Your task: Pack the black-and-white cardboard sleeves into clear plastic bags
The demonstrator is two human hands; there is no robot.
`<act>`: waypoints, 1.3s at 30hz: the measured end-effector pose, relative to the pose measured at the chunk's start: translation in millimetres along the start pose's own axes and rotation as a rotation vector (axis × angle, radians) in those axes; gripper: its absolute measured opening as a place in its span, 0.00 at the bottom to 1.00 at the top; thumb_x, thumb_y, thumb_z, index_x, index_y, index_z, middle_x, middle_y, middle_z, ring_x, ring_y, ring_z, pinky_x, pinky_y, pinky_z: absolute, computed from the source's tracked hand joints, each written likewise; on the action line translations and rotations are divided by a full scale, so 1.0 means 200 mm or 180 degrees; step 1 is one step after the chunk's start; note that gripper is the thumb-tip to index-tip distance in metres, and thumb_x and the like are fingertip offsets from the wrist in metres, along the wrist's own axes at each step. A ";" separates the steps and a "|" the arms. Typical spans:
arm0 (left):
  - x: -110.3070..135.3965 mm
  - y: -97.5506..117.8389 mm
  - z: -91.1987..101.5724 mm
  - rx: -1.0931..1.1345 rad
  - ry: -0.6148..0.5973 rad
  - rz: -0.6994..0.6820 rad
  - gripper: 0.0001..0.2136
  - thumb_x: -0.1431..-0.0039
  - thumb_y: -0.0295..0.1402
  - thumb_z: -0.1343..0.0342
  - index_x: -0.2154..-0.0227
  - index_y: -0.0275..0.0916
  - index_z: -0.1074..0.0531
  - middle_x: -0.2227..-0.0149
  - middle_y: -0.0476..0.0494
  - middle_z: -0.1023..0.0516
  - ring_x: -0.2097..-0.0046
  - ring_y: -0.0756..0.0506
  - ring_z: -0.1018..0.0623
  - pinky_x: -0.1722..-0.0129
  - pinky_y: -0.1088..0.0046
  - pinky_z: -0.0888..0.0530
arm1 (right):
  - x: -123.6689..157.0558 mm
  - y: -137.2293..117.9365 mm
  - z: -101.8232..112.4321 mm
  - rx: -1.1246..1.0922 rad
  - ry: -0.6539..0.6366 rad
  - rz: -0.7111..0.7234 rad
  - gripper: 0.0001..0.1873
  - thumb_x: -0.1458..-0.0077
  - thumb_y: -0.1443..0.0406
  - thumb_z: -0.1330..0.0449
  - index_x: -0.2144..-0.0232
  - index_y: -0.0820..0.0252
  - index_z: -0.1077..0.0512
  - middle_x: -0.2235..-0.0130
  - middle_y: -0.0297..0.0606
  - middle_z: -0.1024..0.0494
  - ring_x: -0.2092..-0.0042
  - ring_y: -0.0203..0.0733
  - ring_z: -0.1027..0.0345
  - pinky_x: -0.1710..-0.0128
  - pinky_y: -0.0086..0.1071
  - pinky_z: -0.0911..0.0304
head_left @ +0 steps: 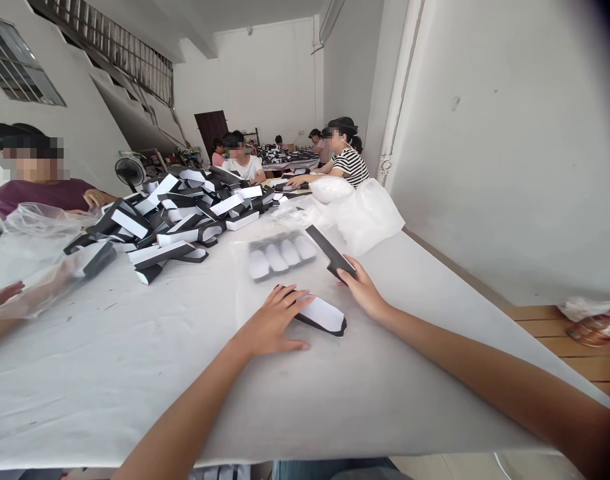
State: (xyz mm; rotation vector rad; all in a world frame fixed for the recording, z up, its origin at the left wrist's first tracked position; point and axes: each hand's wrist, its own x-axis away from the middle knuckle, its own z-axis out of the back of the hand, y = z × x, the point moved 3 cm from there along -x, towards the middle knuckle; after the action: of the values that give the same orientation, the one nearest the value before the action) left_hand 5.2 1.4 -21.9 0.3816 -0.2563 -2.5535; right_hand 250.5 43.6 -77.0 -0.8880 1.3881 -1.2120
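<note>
My left hand lies flat on the white-covered table, fingers spread, its fingertips touching a black-and-white foam or card piece. My right hand pinches the lower end of a long black strip, which rises at a slant from the table. Just beyond my hands, a clear plastic sleeve holds several white padded shapes on a dark backing. Farther left lies a large heap of similar black-and-white pieces.
A co-worker in a purple top sits at the left, with a hand near a clear plastic bag. White bags are bunched on the far table edge. Several other people sit at tables beyond, near a standing fan. A white wall runs along the right.
</note>
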 end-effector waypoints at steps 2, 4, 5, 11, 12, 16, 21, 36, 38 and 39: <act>-0.02 0.01 -0.03 -0.0325 0.0073 -0.0032 0.29 0.41 0.43 0.43 0.37 0.47 0.41 0.38 0.41 0.35 0.34 0.35 0.43 0.35 0.48 0.49 | -0.01 0.03 0.00 0.0058 -0.0015 0.0004 0.31 0.44 0.52 0.43 0.39 0.49 0.40 0.43 0.40 0.31 0.46 0.48 0.33 0.51 0.45 0.28; -0.03 -0.01 -0.03 -0.0578 0.0268 0.0100 0.18 0.38 0.39 0.46 0.45 0.45 0.31 0.43 0.41 0.30 0.38 0.36 0.37 0.36 0.49 0.45 | -0.01 0.05 0.00 0.0138 -0.0047 -0.0020 0.29 0.44 0.52 0.42 0.42 0.51 0.37 0.47 0.39 0.29 0.49 0.47 0.30 0.49 0.46 0.30; -0.03 -0.03 -0.02 -0.0667 0.0350 0.0192 0.14 0.37 0.38 0.47 0.51 0.44 0.27 0.46 0.41 0.28 0.40 0.36 0.35 0.38 0.49 0.42 | -0.01 0.05 0.00 0.0199 -0.0058 -0.0011 0.28 0.44 0.52 0.42 0.43 0.51 0.37 0.48 0.39 0.28 0.50 0.46 0.30 0.48 0.47 0.31; 0.00 -0.15 0.06 -0.1025 0.0418 0.0672 0.14 0.34 0.36 0.53 0.68 0.40 0.24 0.56 0.40 0.23 0.50 0.36 0.29 0.50 0.53 0.34 | 0.00 0.04 0.01 0.0163 -0.0085 -0.0157 0.29 0.43 0.52 0.43 0.42 0.53 0.38 0.46 0.42 0.31 0.49 0.48 0.31 0.49 0.47 0.32; 0.00 -0.15 0.07 -0.1082 0.0456 0.0746 0.13 0.34 0.36 0.53 0.69 0.40 0.25 0.57 0.40 0.22 0.50 0.36 0.29 0.49 0.53 0.34 | 0.00 0.03 0.01 0.0165 0.0001 -0.0118 0.29 0.43 0.53 0.43 0.41 0.53 0.39 0.44 0.43 0.33 0.48 0.49 0.32 0.49 0.46 0.32; 0.02 -0.14 0.09 -0.1125 0.0800 0.0888 0.11 0.35 0.31 0.54 0.58 0.39 0.27 0.55 0.39 0.24 0.48 0.36 0.30 0.44 0.50 0.39 | 0.06 -0.07 0.02 0.0303 -0.0024 0.0403 0.33 0.42 0.54 0.43 0.37 0.49 0.46 0.40 0.43 0.40 0.46 0.47 0.35 0.47 0.44 0.34; 0.02 -0.05 0.08 -0.0618 0.0195 -0.0036 0.10 0.37 0.38 0.49 0.57 0.44 0.27 0.45 0.44 0.30 0.40 0.39 0.36 0.35 0.53 0.47 | 0.11 -0.17 -0.01 0.0450 -0.0443 0.0311 0.39 0.43 0.57 0.42 0.34 0.46 0.55 0.42 0.44 0.42 0.52 0.44 0.31 0.53 0.41 0.30; -0.02 -0.04 0.01 0.0233 0.1002 0.0879 0.12 0.33 0.35 0.58 0.69 0.40 0.32 0.69 0.48 0.26 0.66 0.46 0.29 0.54 0.64 0.37 | 0.51 -0.62 0.23 0.3312 -0.2209 0.0905 0.31 0.41 0.60 0.47 0.35 0.41 0.45 0.55 0.38 0.30 0.71 0.37 0.34 0.71 0.30 0.39; -0.02 -0.03 0.00 0.0238 0.1040 0.0850 0.12 0.32 0.35 0.57 0.68 0.40 0.32 0.69 0.50 0.26 0.67 0.47 0.29 0.54 0.65 0.37 | 0.52 -0.59 0.23 0.3552 -0.2091 0.0803 0.31 0.41 0.59 0.47 0.35 0.44 0.44 0.56 0.39 0.30 0.72 0.36 0.34 0.73 0.30 0.42; -0.02 -0.03 -0.01 0.0227 0.1050 0.0826 0.11 0.32 0.35 0.57 0.68 0.40 0.32 0.70 0.51 0.26 0.68 0.48 0.29 0.54 0.65 0.38 | 0.52 -0.56 0.23 0.3649 -0.2032 0.0746 0.31 0.40 0.59 0.48 0.35 0.45 0.44 0.56 0.39 0.29 0.73 0.37 0.35 0.74 0.30 0.43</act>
State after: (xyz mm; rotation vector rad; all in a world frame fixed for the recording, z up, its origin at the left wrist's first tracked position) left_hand 6.5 8.1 -23.5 0.7371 -0.2548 -2.1913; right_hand 264.5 -89.1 11.1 -0.2141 0.1537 -1.1427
